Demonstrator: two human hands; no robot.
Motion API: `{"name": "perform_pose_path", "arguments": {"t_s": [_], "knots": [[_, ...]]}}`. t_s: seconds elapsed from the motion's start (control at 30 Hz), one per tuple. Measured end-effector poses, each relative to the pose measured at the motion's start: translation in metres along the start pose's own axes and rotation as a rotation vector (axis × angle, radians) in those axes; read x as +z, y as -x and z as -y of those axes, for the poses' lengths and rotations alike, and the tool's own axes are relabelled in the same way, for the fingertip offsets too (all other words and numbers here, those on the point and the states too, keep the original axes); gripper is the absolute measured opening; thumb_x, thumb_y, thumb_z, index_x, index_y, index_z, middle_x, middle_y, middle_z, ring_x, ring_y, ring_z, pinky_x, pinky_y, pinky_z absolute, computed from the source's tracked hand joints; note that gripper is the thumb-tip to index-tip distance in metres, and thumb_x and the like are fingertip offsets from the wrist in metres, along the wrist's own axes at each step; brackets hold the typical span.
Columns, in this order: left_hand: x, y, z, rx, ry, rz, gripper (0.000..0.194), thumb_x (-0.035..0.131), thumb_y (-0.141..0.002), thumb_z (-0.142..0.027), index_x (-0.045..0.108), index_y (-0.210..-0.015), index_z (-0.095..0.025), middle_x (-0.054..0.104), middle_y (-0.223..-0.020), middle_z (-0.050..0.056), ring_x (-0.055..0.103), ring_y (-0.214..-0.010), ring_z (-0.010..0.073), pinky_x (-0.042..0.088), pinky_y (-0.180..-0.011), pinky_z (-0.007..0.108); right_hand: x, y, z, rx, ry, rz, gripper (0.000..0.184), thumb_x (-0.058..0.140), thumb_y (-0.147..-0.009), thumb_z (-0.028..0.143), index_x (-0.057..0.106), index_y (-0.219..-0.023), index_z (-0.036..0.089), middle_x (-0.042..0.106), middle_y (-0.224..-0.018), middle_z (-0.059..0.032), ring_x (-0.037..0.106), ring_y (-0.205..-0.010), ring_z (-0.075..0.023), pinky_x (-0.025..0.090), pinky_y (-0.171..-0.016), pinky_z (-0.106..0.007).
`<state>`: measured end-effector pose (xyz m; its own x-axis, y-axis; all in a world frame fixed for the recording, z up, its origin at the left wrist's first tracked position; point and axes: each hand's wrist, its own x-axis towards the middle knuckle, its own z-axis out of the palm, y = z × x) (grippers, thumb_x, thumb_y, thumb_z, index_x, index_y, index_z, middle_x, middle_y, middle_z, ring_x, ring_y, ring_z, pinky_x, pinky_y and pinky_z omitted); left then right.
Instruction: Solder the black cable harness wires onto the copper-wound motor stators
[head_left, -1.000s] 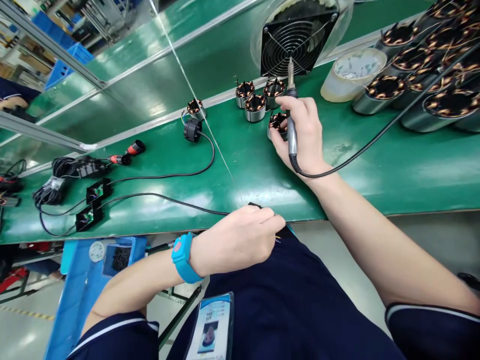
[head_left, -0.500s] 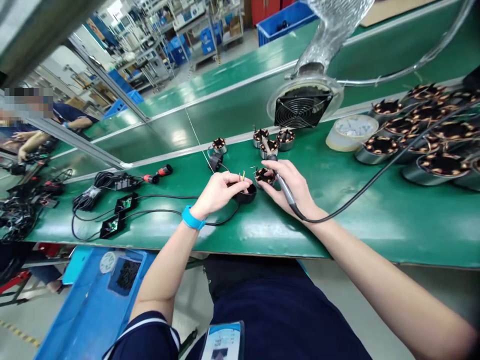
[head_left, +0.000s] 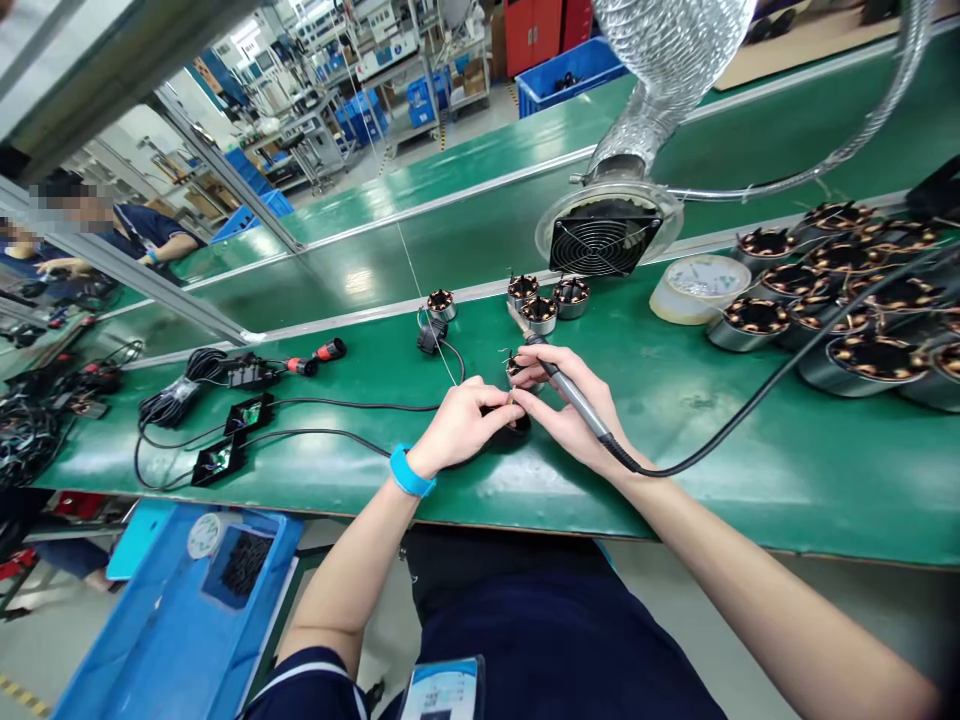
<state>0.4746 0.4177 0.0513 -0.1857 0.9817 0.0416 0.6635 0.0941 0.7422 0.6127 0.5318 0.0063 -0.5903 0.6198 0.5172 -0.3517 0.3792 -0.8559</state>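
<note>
My right hand (head_left: 577, 400) is closed around a soldering iron (head_left: 576, 392), whose tip points up and left. Its thumb and a finger meet the fingertips of my left hand (head_left: 469, 425) at a thin yellow-green wire (head_left: 512, 401). My left hand pinches that wire. Below the fingers sits a round black housing (head_left: 519, 432), mostly covered by my hands. Just behind my right fingers is a motor stator (head_left: 514, 368), partly hidden. A fine strand of what looks like solder wire (head_left: 412, 270) runs down to my left hand.
Several stators (head_left: 750, 322) crowd the right side, near a tape roll (head_left: 699, 285). A fume extractor (head_left: 604, 240) hangs behind. Black cables (head_left: 330, 404) and two small black boxes (head_left: 249, 412) lie left. A blue bin (head_left: 172, 610) stands below. A co-worker (head_left: 142, 235) sits far left.
My left hand has moved slightly right and my hands have come together at the wire. The soldering iron stays in my right hand. The camera view has shifted a little.
</note>
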Motion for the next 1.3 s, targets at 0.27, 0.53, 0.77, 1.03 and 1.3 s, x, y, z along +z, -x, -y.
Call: {"name": "perform_pose_path", "arguments": {"t_s": [0.27, 0.53, 0.77, 1.03, 1.3], "knots": [[0.005, -0.003, 0.007, -0.172, 0.494, -0.177, 0.031, 0.078, -0.082, -0.038, 0.073, -0.104, -0.017, 0.074, -0.076, 0.003, 0.066, -0.076, 0.0189, 0.048, -0.077, 0.033, -0.001, 0.002, -0.002, 0.024, 0.023, -0.081, 0.035, 0.074, -0.089, 0.02, 0.065, -0.122, 0.027, 0.062, -0.111, -0.0031, 0.069, -0.084, -0.0154, 0.057, -0.087, -0.033], [0.008, -0.006, 0.006, -0.02, 0.148, -0.192, 0.033, 0.059, -0.098, -0.04, 0.074, -0.076, -0.02, 0.073, -0.079, 0.003, 0.052, -0.081, 0.0182, 0.042, -0.084, 0.034, 0.001, 0.004, -0.003, 0.045, 0.037, -0.194, 0.034, 0.078, -0.087, 0.022, 0.067, -0.119, 0.027, 0.063, -0.107, -0.0019, 0.068, -0.08, -0.0143, 0.059, -0.08, -0.03], [-0.002, -0.01, -0.001, 0.001, 0.086, -0.121, 0.033, 0.055, -0.1, -0.036, 0.073, -0.079, -0.018, 0.068, -0.077, 0.002, 0.047, -0.079, 0.0177, 0.038, -0.081, 0.032, -0.001, 0.002, 0.007, -0.126, 0.211, -0.137, 0.036, 0.076, -0.089, 0.021, 0.064, -0.123, 0.027, 0.065, -0.106, -0.0037, 0.068, -0.09, -0.0193, 0.058, -0.088, -0.038], [-0.003, -0.014, -0.011, 0.022, -0.05, 0.049, 0.026, 0.052, -0.095, -0.016, 0.074, -0.082, -0.019, 0.072, -0.085, 0.003, 0.048, -0.081, 0.0192, 0.039, -0.083, 0.033, -0.001, 0.003, 0.009, -0.415, 0.357, -0.004, 0.043, 0.063, -0.097, 0.011, 0.059, -0.134, 0.032, 0.066, -0.122, -0.0077, 0.066, -0.113, -0.0231, 0.06, -0.095, -0.041], [-0.01, -0.014, -0.01, 0.077, -0.098, 0.075, 0.029, 0.054, -0.099, -0.024, 0.072, -0.077, -0.019, 0.07, -0.077, 0.002, 0.043, -0.08, 0.0189, 0.035, -0.084, 0.035, -0.003, -0.001, 0.01, -0.363, 0.336, -0.041, 0.037, 0.059, -0.097, 0.01, 0.061, -0.128, 0.031, 0.066, -0.1, -0.0045, 0.069, -0.1, -0.0203, 0.061, -0.087, -0.035]]}}
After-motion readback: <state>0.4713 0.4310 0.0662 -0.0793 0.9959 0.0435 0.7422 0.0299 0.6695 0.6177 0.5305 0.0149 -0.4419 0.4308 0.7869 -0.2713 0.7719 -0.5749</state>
